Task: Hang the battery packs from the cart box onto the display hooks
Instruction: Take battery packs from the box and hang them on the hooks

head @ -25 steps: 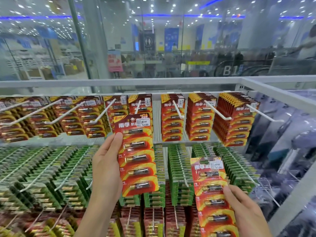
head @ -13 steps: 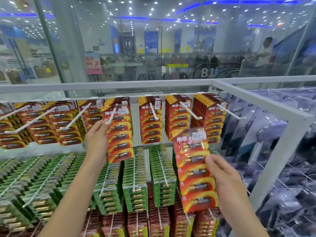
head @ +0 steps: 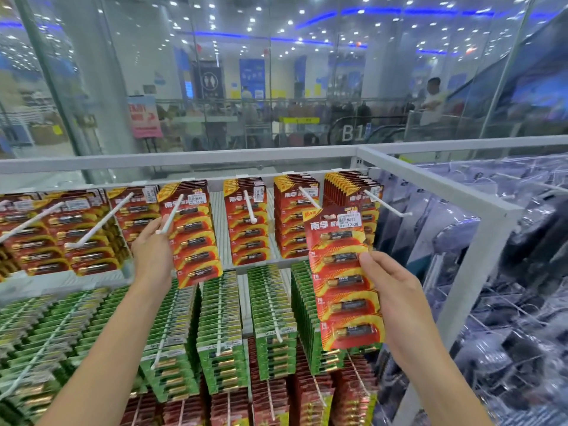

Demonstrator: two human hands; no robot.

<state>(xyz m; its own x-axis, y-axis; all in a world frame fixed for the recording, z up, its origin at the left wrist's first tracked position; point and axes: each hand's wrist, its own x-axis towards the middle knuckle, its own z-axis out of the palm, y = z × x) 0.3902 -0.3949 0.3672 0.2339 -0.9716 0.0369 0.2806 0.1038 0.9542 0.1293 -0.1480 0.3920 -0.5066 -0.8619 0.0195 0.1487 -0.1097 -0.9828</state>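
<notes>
One red battery pack [head: 193,238] is already threaded on the white hook [head: 171,214] and gripped by the left hand [head: 152,247], while a second pack [head: 344,281], pinched by the right hand [head: 396,299], is not yet hung.

Glass wall [head: 215,87], ceiling spotlights [head: 212,18] (blue strips), white rack frame [head: 430,192]

Long red-yellow carded battery pack [head: 192,238] hung upright on white display hook [head: 170,214]. Second identical pack [head: 344,278] held upright, off hooks, before top-row stacks.
</notes>
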